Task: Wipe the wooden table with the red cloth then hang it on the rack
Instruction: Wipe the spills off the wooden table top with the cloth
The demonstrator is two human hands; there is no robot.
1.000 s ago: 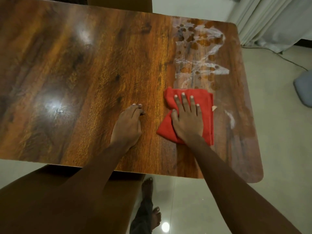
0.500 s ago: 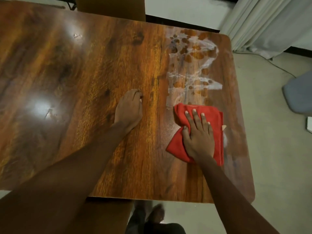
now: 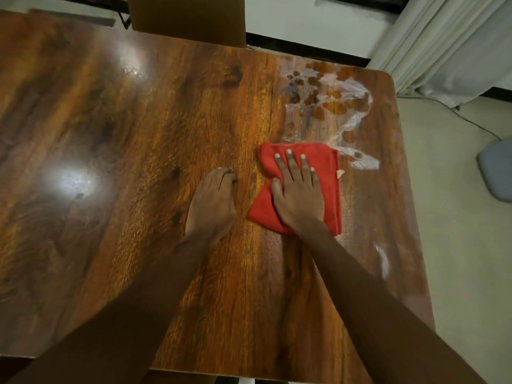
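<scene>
We press our right hand (image 3: 297, 198) flat on the red cloth (image 3: 329, 194), palm down, with the fingers straight and slightly spread and the thumb out to the side; nothing is pinched or gripped, the hand only bears down on the fabric. The cloth lies folded and a little rumpled on the wooden table (image 3: 133, 167), right of the table's middle, and a small pale tag (image 3: 340, 173) sticks out from its right edge. The far edge of the cloth touches the near end of a white soapy smear (image 3: 353, 115), which runs on toward the far right corner around dark blotches of bare wood. A thinner white streak (image 3: 383, 261) sits near the right edge, closer to us. Our left hand (image 3: 212, 206) rests palm down on bare wood just beside the cloth, apart from it, fingers together and bent a little at the tips, holding nothing. Two bright light reflections shine on the left half of the tabletop. Beyond the far right corner hangs a pale curtain (image 3: 443, 45), and a grey-blue object (image 3: 496, 173) lies on the floor at the right.
</scene>
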